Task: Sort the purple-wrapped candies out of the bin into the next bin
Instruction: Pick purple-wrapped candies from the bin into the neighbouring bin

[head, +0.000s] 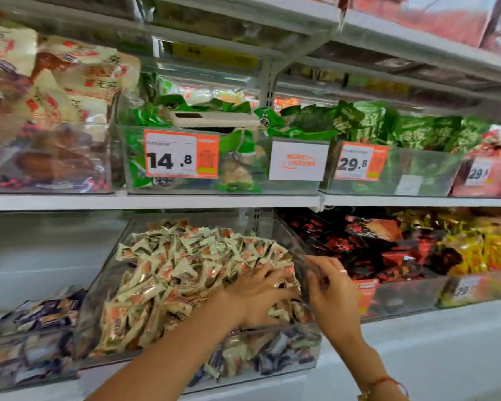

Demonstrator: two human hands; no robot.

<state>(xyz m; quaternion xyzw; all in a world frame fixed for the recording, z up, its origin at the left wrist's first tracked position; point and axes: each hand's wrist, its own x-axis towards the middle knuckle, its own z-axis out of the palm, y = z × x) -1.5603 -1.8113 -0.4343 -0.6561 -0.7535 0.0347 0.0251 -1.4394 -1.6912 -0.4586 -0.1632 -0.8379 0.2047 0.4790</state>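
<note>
A clear plastic bin [104, 287] on the lower shelf is heaped with cream-and-orange wrapped candies [180, 267]. Purple-wrapped candies [275, 357] show through its front wall near the bottom. To its left stands a bin of purple-wrapped candies [38, 316]. My left hand [258, 296] lies palm down on the heap at the bin's right side, fingers spread into the candies. My right hand [327, 287] is at the bin's right wall, fingers curled around the wall's upper edge.
A bin of red and black packets [388, 244] sits right of the candy bin, then yellow packets [480, 250]. The shelf above carries bins of green packets with price tags 14.8 [171, 160] and 29.8 [356, 164]. A white shelf ledge runs below.
</note>
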